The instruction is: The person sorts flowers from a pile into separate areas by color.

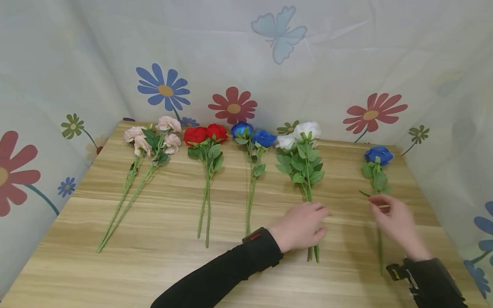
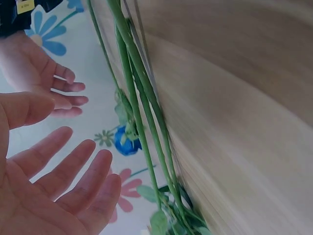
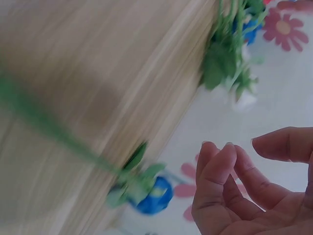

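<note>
In the head view my left hand [image 1: 300, 226] hovers over the stems of the white roses [image 1: 307, 131], near their lower ends. Its fingers are loosely spread beside the green stems [image 2: 138, 93] in the left wrist view, with a gap between them. On the right, a single blue rose [image 1: 379, 155] lies on the wooden table [image 1: 161, 277]. My right hand [image 1: 398, 223] is at this rose's stem, just below the leaves. Seen from the right wrist, the fingers [image 3: 215, 169] bend loosely with the thumb apart, and nothing is between them.
Left of the white roses lie two blue roses [image 1: 264, 138], two red roses [image 1: 196, 135] and several pale pink flowers [image 1: 168, 124], stems toward me. A flower-printed curtain [image 1: 330, 77] stands behind and beside the table.
</note>
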Demonstrator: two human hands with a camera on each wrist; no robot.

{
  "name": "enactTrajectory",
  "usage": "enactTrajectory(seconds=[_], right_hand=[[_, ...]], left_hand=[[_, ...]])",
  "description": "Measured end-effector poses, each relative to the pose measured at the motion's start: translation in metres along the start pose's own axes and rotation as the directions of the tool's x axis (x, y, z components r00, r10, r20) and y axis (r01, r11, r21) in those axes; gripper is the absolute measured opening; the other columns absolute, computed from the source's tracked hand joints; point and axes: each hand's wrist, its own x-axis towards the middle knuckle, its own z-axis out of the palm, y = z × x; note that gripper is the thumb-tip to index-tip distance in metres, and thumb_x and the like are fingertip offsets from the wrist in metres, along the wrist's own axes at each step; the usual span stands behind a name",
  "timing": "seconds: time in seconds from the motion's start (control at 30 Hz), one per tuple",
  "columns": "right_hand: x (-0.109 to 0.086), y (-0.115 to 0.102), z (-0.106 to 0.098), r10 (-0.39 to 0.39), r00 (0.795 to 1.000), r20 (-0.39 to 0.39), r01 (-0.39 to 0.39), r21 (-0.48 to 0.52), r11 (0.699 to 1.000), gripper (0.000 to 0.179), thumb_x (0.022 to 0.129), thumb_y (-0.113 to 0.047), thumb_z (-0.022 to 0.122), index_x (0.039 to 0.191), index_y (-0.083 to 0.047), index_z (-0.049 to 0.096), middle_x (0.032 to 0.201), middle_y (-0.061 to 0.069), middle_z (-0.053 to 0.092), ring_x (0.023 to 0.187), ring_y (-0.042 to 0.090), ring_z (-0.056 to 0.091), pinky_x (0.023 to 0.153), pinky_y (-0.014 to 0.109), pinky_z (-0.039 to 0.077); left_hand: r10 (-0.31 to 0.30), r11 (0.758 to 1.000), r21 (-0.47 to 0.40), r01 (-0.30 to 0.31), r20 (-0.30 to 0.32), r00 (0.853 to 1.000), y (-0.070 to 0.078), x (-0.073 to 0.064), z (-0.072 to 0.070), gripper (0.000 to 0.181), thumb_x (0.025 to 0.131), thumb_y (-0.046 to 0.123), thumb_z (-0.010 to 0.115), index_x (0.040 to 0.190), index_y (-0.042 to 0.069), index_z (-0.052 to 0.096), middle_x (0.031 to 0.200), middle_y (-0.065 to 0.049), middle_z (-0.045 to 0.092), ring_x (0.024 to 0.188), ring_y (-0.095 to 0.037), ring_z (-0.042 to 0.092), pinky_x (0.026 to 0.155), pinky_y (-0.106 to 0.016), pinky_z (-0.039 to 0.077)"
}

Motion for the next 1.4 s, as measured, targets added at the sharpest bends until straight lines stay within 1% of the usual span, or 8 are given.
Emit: enactTrajectory(seconds=[0.13, 0.3, 0.4, 0.5, 0.63, 0.97, 1.2, 1.4], right_hand=[[-0.004, 0.02, -0.009, 0.024, 1.0, 0.017, -0.023, -0.074, 0.997, 0.029, 0.093, -0.009, 0.053, 0.112, 0.012, 0.058, 0.101, 0.032, 0.061, 0.082, 0.043, 0.061, 0.061, 0.043, 0.052], [-0.009, 0.037, -0.018, 0.091, 0.986, 0.142, -0.07, -0.148, 0.987, 0.04, 0.093, -0.015, 0.053, 0.114, 0.018, 0.051, 0.099, 0.036, 0.06, 0.085, 0.047, 0.059, 0.069, 0.054, 0.051], [-0.011, 0.043, -0.021, 0.177, 0.957, 0.231, -0.136, -0.182, 0.974, 0.049, 0.095, -0.023, 0.051, 0.116, 0.021, 0.046, 0.1, 0.037, 0.059, 0.088, 0.048, 0.058, 0.071, 0.055, 0.049], [-0.011, 0.046, -0.021, 0.263, 0.912, 0.315, -0.205, -0.207, 0.957, 0.058, 0.096, -0.031, 0.049, 0.119, 0.022, 0.042, 0.102, 0.038, 0.057, 0.09, 0.048, 0.057, 0.073, 0.054, 0.049], [-0.011, 0.047, -0.019, 0.306, 0.879, 0.366, -0.233, -0.229, 0.945, 0.063, 0.094, -0.035, 0.05, 0.119, 0.022, 0.041, 0.102, 0.037, 0.058, 0.089, 0.047, 0.057, 0.073, 0.054, 0.049], [-0.007, 0.045, -0.013, 0.316, 0.879, 0.356, -0.226, -0.27, 0.936, 0.052, 0.084, -0.026, 0.062, 0.107, 0.019, 0.052, 0.099, 0.034, 0.06, 0.086, 0.045, 0.058, 0.072, 0.053, 0.049], [-0.006, 0.047, -0.011, 0.35, 0.866, 0.358, -0.258, -0.281, 0.924, 0.051, 0.08, -0.026, 0.066, 0.104, 0.016, 0.054, 0.101, 0.034, 0.058, 0.087, 0.045, 0.056, 0.072, 0.052, 0.048], [-0.006, 0.049, -0.012, 0.365, 0.852, 0.376, -0.285, -0.252, 0.925, 0.047, 0.082, -0.026, 0.065, 0.101, 0.016, 0.054, 0.095, 0.031, 0.059, 0.083, 0.039, 0.057, 0.069, 0.049, 0.049]], left_hand=[[0.013, 1.0, 0.003, -0.013, 0.025, 1.0, 0.01, 0.006, 0.004, 0.038, 0.096, 0.026, 0.052, 0.132, 0.016, 0.054, 0.128, 0.003, 0.054, 0.117, -0.012, 0.051, 0.097, -0.024, 0.043], [0.032, 0.999, 0.019, -0.033, 0.045, 0.998, 0.021, 0.012, 0.01, 0.038, 0.095, 0.027, 0.052, 0.132, 0.018, 0.054, 0.129, 0.005, 0.054, 0.118, -0.011, 0.05, 0.1, -0.022, 0.04], [0.044, 0.998, 0.038, -0.046, 0.053, 0.998, 0.027, 0.015, 0.014, 0.038, 0.095, 0.027, 0.052, 0.132, 0.019, 0.054, 0.128, 0.005, 0.054, 0.117, -0.009, 0.051, 0.102, -0.022, 0.038], [0.046, 0.997, 0.059, -0.05, 0.068, 0.997, 0.031, 0.017, 0.018, 0.039, 0.095, 0.029, 0.053, 0.133, 0.02, 0.053, 0.127, 0.006, 0.054, 0.115, -0.009, 0.052, 0.101, -0.022, 0.038], [0.041, 0.996, 0.071, -0.046, 0.077, 0.996, 0.032, 0.016, 0.023, 0.04, 0.095, 0.031, 0.053, 0.134, 0.021, 0.052, 0.128, 0.006, 0.054, 0.114, -0.011, 0.053, 0.097, -0.022, 0.042], [0.069, 0.993, 0.087, -0.074, 0.055, 0.996, 0.03, 0.013, 0.025, 0.04, 0.094, 0.03, 0.054, 0.133, 0.019, 0.054, 0.124, 0.005, 0.056, 0.11, -0.009, 0.053, 0.097, -0.021, 0.041], [0.068, 0.994, 0.083, -0.072, 0.05, 0.996, 0.029, 0.011, 0.024, 0.041, 0.094, 0.03, 0.054, 0.133, 0.019, 0.054, 0.124, 0.005, 0.056, 0.109, -0.01, 0.053, 0.096, -0.021, 0.042], [0.057, 0.997, 0.056, -0.061, 0.065, 0.996, 0.027, 0.009, 0.021, 0.041, 0.094, 0.029, 0.054, 0.134, 0.019, 0.053, 0.126, 0.005, 0.055, 0.112, -0.01, 0.053, 0.096, -0.021, 0.042]])
